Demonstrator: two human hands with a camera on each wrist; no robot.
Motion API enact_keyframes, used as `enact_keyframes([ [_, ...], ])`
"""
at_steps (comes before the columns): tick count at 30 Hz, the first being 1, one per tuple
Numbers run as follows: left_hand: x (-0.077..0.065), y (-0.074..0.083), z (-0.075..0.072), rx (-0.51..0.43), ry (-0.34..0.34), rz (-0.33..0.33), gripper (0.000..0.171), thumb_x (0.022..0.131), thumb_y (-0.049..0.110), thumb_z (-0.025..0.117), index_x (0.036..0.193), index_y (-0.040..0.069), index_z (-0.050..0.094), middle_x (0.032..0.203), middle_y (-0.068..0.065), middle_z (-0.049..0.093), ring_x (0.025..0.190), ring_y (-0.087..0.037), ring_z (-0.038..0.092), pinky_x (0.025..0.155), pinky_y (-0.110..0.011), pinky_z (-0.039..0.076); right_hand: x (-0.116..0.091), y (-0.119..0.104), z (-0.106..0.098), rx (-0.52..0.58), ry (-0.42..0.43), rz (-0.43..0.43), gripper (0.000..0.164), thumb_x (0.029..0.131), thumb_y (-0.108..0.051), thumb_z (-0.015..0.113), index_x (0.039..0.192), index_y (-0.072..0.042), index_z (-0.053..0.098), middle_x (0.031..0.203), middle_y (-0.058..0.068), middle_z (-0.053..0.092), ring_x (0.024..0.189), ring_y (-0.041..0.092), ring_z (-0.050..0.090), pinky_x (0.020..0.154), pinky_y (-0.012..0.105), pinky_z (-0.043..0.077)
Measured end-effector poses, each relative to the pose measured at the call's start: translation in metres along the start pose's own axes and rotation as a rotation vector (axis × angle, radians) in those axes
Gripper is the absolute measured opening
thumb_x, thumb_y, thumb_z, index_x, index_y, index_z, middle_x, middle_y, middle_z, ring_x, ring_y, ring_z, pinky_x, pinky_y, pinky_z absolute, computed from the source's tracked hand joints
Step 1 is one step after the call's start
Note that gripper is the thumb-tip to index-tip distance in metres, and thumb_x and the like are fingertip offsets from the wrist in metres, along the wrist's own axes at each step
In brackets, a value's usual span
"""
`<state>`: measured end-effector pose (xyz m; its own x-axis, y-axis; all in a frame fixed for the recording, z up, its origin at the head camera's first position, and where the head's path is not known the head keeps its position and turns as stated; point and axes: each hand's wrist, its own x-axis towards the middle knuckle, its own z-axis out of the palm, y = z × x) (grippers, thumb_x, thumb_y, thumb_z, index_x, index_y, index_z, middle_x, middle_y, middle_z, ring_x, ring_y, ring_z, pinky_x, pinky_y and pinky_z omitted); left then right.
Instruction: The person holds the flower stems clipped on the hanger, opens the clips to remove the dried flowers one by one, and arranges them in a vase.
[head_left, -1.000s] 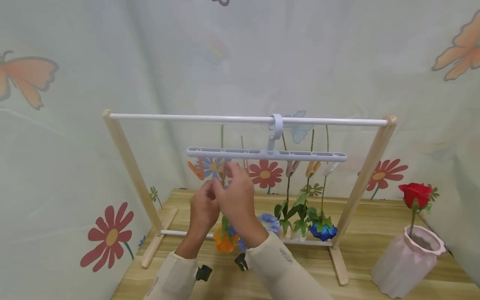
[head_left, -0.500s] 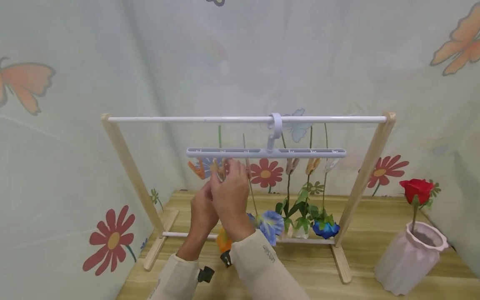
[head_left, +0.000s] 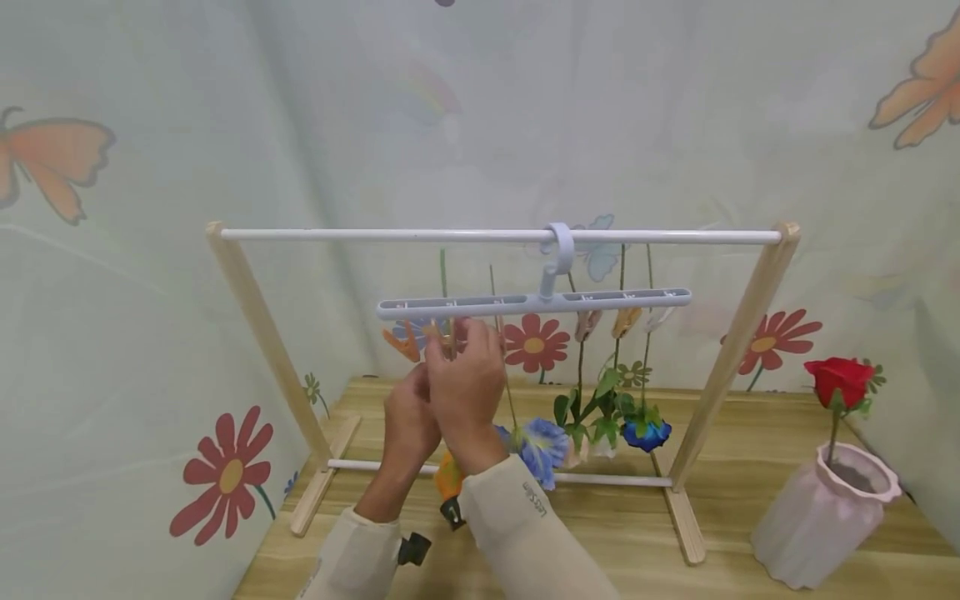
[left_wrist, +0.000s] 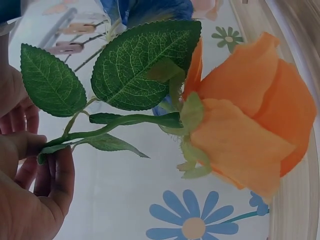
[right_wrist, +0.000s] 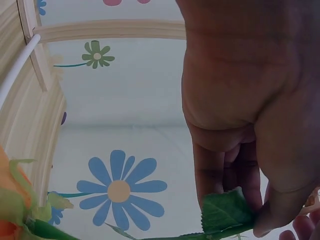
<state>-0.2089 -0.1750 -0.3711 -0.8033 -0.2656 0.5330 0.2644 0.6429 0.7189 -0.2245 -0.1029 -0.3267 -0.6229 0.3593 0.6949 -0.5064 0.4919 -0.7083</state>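
Observation:
In the left wrist view my left hand [left_wrist: 30, 185] pinches the green stem [left_wrist: 125, 121] of an orange artificial rose [left_wrist: 245, 135], which hangs head down. My right hand [head_left: 471, 387] is just above, fingers at a tan clothespin [right_wrist: 312, 202] under the grey-blue clip hanger [head_left: 480, 307]. The fingers hide most of that clothespin, so how the stem lies in it cannot be told. An orange clothespin [head_left: 405, 343] hangs to the left, with nothing in it. To the right a blue flower [head_left: 543, 454] hangs head down.
The hanger hooks over the white rail [head_left: 360, 236] of a wooden rack [head_left: 262, 333]. Clothespins on its right half hold several flowers, including a deep-blue rose [head_left: 647, 436]. A pink-white vase [head_left: 813, 525] with a red rose [head_left: 842, 382] stands at right on the wooden table [head_left: 600, 533].
My right hand has shifted slightly, and its forearm now covers part of the orange rose while the blue flower shows more. The hanger now tilts, left end lower. Both hands stay together.

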Motion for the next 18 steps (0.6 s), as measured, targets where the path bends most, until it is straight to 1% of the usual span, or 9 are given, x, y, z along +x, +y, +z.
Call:
enact_keyframes([
  [5, -0.001, -0.0002, 0.0001, 0.009, 0.004, 0.017, 0.02, 0.086, 0.009, 0.073, 0.105, 0.012, 0.075, 0.086, -0.009, 0.076, 0.074, -0.022, 0.066, 0.066, -0.036, 0.052, -0.0017, 0.0001, -0.0004, 0.009, 0.011, 0.0, 0.026, 0.09, -0.026, 0.077, 0.104, -0.006, 0.069, 0.095, 0.007, 0.071, 0.087, 0.021, 0.066, 0.074, 0.035, 0.061],
  [12, -0.0016, -0.0002, 0.0004, 0.03, 0.009, 0.029, 0.021, 0.086, 0.008, 0.072, 0.107, 0.012, 0.075, 0.087, -0.009, 0.076, 0.074, -0.022, 0.066, 0.065, -0.037, 0.051, -0.0008, 0.0011, -0.0002, 0.011, 0.03, -0.011, 0.023, 0.089, -0.024, 0.077, 0.101, -0.006, 0.07, 0.094, 0.007, 0.072, 0.086, 0.021, 0.067, 0.074, 0.035, 0.061],
  [18, -0.0015, 0.0011, 0.001, 0.027, 0.017, 0.036, 0.019, 0.084, 0.008, 0.072, 0.103, 0.012, 0.075, 0.081, -0.008, 0.074, 0.07, -0.022, 0.064, 0.063, -0.035, 0.049, 0.0008, 0.001, -0.002, 0.015, 0.021, -0.013, 0.022, 0.09, -0.024, 0.076, 0.1, -0.006, 0.07, 0.094, 0.008, 0.072, 0.086, 0.022, 0.068, 0.074, 0.036, 0.061],
])
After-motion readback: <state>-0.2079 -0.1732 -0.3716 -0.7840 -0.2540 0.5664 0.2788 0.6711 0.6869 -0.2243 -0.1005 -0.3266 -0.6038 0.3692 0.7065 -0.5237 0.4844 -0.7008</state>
